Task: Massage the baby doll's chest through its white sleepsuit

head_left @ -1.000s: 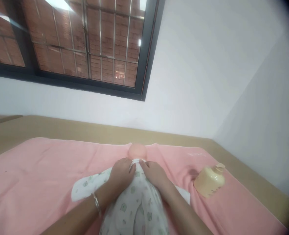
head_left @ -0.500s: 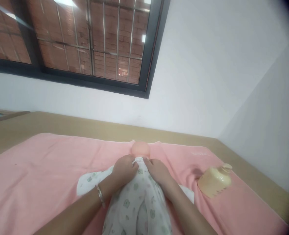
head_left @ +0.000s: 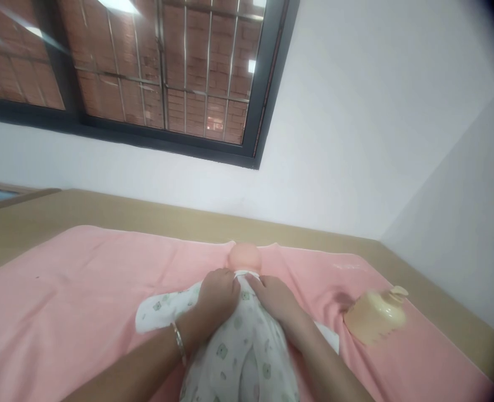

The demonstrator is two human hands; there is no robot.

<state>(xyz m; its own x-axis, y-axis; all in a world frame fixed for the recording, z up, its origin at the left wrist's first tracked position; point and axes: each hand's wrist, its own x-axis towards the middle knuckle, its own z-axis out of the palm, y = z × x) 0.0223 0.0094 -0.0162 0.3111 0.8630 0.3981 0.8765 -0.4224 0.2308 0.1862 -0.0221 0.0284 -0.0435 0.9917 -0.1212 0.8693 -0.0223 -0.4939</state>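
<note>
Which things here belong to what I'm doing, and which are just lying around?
Likely part of it:
printed garment, held by left hand and right hand
rounded head, probably a doll's, beyond the neckline
pink cloth, underneath

Apparently uninvolved:
yellow container, untouched on the cloth
bracelet, merely worn

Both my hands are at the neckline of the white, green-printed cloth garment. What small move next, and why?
Probably a gentle smoothing of the garment's neckline: the left hand and right hand sit on either side of it, just below the smooth, peach-coloured round head, and the cloth between them looks slightly creased.
</note>
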